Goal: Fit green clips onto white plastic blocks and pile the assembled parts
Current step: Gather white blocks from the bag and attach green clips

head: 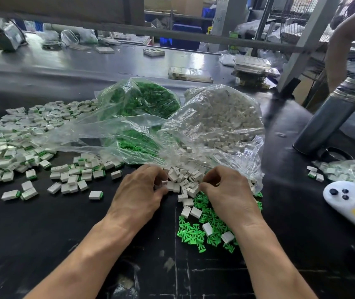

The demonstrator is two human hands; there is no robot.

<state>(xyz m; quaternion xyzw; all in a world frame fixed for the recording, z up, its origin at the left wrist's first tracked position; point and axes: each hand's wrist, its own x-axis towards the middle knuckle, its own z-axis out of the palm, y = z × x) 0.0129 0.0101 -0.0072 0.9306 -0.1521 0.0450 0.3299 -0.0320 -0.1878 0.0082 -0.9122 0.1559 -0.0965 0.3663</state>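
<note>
Head view: both hands work among loose white blocks (180, 184) at the bag mouth.
I see left hand (138, 194) and right hand (229, 190) curled, fingertips hidden; grasp unclear. Green clips (202, 229) lie near right, assembled parts (21, 143) far left.

Left hand (138, 192) fingertips curling under, hiding grip; can't tell what it's pinching. Right hand (228, 190) covering part of green clips (202, 231), fingertips also tucking out of sight. Assembled pile (10, 139) running off left edge. White device (342, 197) getting cropped at right edge. Background benches blurring out.
</note>
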